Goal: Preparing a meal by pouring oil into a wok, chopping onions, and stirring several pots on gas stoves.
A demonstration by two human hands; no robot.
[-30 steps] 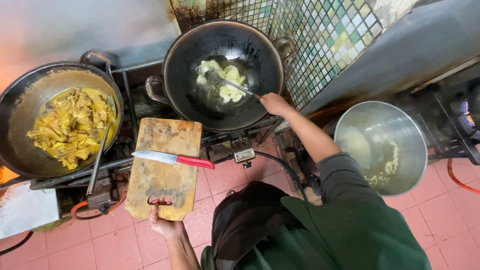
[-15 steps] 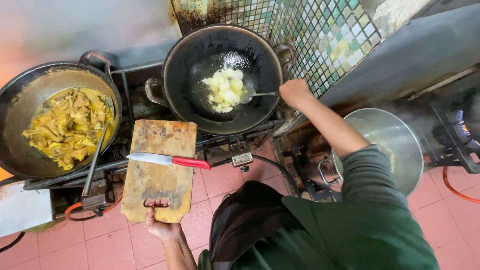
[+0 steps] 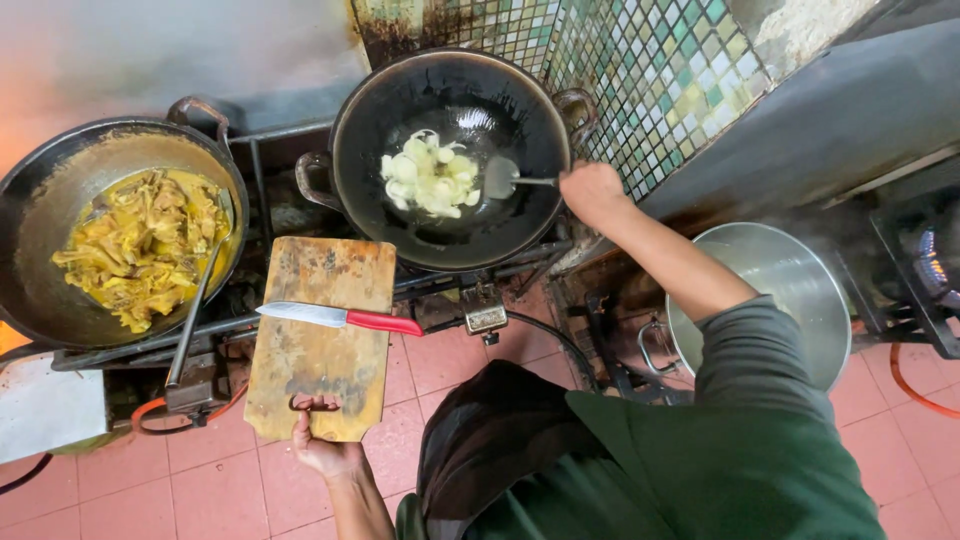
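Black wok (image 3: 450, 150) on the burner, pale onion slices (image 3: 430, 180) heaped at its centre, still white and barely cooked by the look of them. Wooden cutting board (image 3: 322, 335) bare of food, long axis toward the stove, gripped at its near handle by closed left hand (image 3: 322, 445). Red-handled knife (image 3: 340, 318) flat across the board, blade pointing left. Metal spatula (image 3: 510, 180), handle lying left to right, blade at the onions, clasped in closed right hand (image 3: 592, 190).
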